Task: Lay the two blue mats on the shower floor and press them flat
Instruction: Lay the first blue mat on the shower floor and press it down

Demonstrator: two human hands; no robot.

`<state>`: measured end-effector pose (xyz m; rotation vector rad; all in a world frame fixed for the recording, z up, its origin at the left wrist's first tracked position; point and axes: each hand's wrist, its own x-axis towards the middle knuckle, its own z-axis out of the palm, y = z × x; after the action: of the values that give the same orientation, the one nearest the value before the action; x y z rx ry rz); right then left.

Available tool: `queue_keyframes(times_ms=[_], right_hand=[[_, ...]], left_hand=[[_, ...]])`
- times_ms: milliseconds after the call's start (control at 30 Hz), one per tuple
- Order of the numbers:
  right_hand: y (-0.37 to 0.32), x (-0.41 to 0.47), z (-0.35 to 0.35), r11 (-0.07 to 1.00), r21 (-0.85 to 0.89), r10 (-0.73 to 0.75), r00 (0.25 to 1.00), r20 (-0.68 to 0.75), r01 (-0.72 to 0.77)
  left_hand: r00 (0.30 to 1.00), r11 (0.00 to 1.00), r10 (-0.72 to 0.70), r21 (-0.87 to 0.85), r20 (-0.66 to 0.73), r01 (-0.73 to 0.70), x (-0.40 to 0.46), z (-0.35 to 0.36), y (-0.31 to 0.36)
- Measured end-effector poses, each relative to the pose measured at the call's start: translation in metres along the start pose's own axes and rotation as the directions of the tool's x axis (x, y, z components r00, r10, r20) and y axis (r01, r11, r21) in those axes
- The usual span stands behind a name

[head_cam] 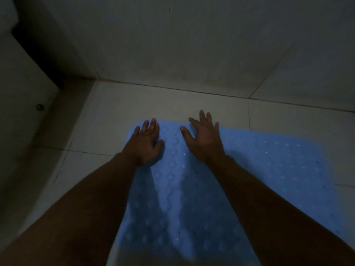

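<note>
Both hands lie flat, fingers spread, on the mat [192, 189]: left hand [147, 144] at its far left corner, right hand [203, 139] on the far edge. The mat lies on the floor [107, 112] near the wall [192, 45]. It looks soft, rubbery and bumpy; pressing with palms should suit. Nothing obstructs. Whether this is one mat or two, I cannot tell.

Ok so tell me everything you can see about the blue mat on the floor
The mat is light blue, looks like soft rubber or plastic, and is covered in rows of round bumps with small holes. It lies spread on the pale tiled floor, its rounded far edge near the wall. The left hand and right hand both rest on its far end, fingers spread. Whether it is one mat or two is unclear.
</note>
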<state>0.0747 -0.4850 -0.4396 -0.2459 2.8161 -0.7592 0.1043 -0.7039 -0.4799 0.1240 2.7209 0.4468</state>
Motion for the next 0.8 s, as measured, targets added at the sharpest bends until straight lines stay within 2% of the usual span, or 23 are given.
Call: queue_keyframes(times_ms=[67, 167, 400, 467, 633, 800], right_hand=[[-0.016, 0.007, -0.010, 0.996, -0.091, 0.009, 0.994, 0.107, 0.001], [-0.037, 0.013, -0.012, 0.982, -0.182, -0.007, 0.977, 0.211, 0.046], [-0.052, -0.003, 0.061, 0.951, -0.259, -0.115, 0.970, 0.213, 0.169], [-0.046, -0.009, 0.082, 0.943, -0.289, -0.117, 0.977, 0.179, 0.166], [-0.037, -0.016, 0.107, 0.917, -0.360, -0.187, 0.982, -0.007, 0.172], [-0.034, -0.018, 0.109, 0.917, -0.356, -0.211, 0.976, -0.046, 0.181]], left_hand=[[0.993, 1.000, -0.011, 0.031, 0.116, 0.008, 0.003, -0.025, 0.000], [1.000, 0.997, -0.008, 0.083, -0.002, 0.008, -0.002, -0.042, 0.002], [0.982, 0.995, -0.072, 0.056, -0.175, 0.083, -0.021, -0.023, -0.008], [0.972, 0.997, -0.062, 0.037, -0.228, 0.072, -0.026, -0.020, -0.013], [0.956, 0.995, -0.068, 0.046, -0.285, 0.085, -0.027, -0.013, -0.024], [0.927, 0.995, -0.069, 0.037, -0.368, 0.088, -0.028, -0.004, -0.037]])
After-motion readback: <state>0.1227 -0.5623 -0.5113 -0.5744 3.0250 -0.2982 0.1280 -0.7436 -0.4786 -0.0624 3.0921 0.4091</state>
